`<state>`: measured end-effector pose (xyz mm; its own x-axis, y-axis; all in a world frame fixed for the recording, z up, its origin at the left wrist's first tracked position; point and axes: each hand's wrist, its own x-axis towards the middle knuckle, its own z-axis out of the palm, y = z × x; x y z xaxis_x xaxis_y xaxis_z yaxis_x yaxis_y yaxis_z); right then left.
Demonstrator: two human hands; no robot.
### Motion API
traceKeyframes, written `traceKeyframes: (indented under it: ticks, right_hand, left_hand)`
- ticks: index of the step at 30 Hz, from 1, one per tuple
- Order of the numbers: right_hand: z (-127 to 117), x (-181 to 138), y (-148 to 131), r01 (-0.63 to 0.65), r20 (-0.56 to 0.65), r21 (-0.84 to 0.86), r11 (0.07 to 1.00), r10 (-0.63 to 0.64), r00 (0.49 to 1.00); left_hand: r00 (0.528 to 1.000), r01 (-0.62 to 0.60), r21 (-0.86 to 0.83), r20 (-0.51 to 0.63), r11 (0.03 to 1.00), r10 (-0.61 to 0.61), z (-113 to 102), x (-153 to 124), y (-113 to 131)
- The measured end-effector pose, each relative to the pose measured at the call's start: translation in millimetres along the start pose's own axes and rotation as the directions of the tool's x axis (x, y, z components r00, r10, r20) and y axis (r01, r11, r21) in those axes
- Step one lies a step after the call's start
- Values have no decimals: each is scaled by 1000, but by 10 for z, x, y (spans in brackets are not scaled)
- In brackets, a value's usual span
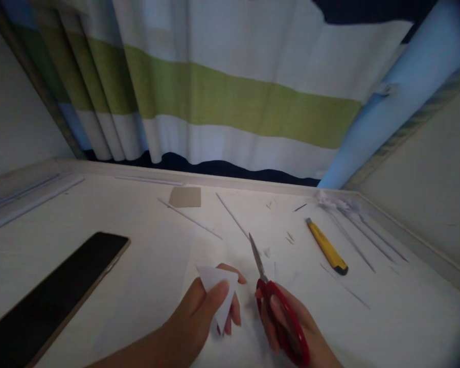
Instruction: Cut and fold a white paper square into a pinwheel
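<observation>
My left hand [201,314] pinches a small folded white paper piece [219,289], thumb on top and fingers behind it. My right hand [291,327] grips red-handled scissors [270,296]; their blades are closed and point up and away toward the table's middle. The scissors' tip sits just right of the paper, a short gap between them. Both hands hover low over the white table [138,286].
A black phone [55,294] lies at the left. A yellow utility knife [327,247] lies at the right, thin paper strips [352,230] and scraps beyond it. A brown card piece [185,197] rests near the back edge. A striped curtain [233,102] hangs behind.
</observation>
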<state>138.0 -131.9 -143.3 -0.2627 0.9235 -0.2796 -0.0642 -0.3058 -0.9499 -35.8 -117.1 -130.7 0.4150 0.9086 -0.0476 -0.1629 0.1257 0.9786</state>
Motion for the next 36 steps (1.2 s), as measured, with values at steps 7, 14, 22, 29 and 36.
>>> traceKeyframes:
  ticks: [7, 14, 22, 29, 36]
  right_hand:
    - [-30, 129, -43, 45, -89, 19, 999, -43, 995]
    - [-95, 109, -65, 150, 16, -136, 979, -149, 989]
    - [-313, 249, -82, 289, 17, -769, 571, -433, 901]
    - [-387, 333, -56, 360, 148, -866, 348, -509, 848]
    - [-395, 368, 14, 378, 232, -909, 175, -540, 809]
  left_hand:
    - [1000, 29, 15, -9, 999, -29, -90, 143, -125]
    - [1000, 6, -99, -9, 995, -7, -217, 232, -212]
    - [998, 58, -179, -19, 982, -63, -230, 268, -167]
    - [993, 92, -37, -77, 995, -94, -280, 287, -248]
    - [976, 95, -65, -190, 993, -106, -219, 326, -170]
